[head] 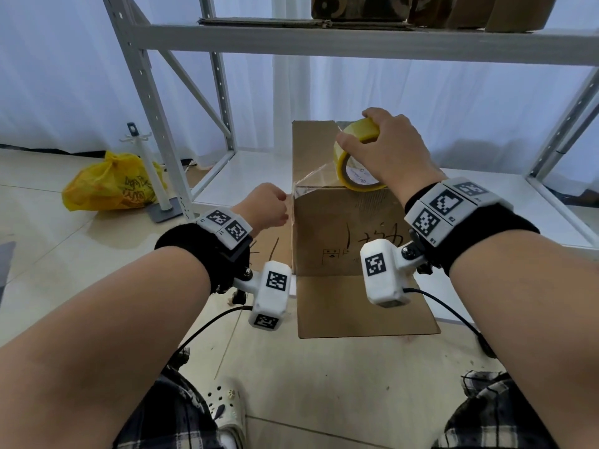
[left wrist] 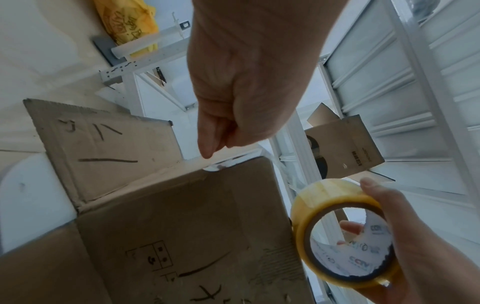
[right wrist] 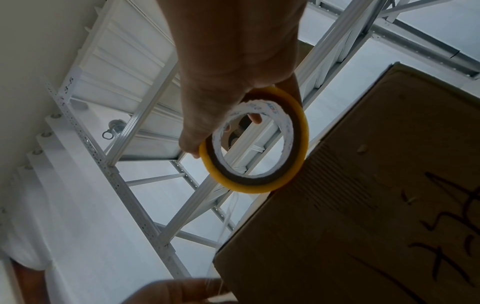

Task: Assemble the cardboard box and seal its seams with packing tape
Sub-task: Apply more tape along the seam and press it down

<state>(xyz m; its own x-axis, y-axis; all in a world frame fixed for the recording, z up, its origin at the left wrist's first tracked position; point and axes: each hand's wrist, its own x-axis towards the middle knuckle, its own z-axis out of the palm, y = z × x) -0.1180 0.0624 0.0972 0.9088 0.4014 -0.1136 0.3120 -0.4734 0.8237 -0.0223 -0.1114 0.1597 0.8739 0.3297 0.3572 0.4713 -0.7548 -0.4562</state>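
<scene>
A brown cardboard box (head: 340, 228) stands in front of me with handwriting on its side. Its lower flaps (head: 363, 306) are spread open on the floor. My right hand (head: 389, 147) grips a yellow roll of packing tape (head: 356, 147) on the box's top face. A clear strip of tape (head: 311, 179) runs from the roll to the top left corner. There my left hand (head: 269, 205) has curled fingers, and thumb and forefinger (left wrist: 207, 150) pinch the tape end at the box edge (left wrist: 215, 166). The right wrist view shows the roll (right wrist: 293, 181) against the box (right wrist: 363, 205).
A white metal shelf rack (head: 324, 40) stands behind and over the box, with boxes on its upper shelf (head: 389, 8). A yellow plastic bag (head: 110, 183) and a white stand (head: 152, 176) sit on the floor at the left. My foot in a white clog (head: 227, 413) is near.
</scene>
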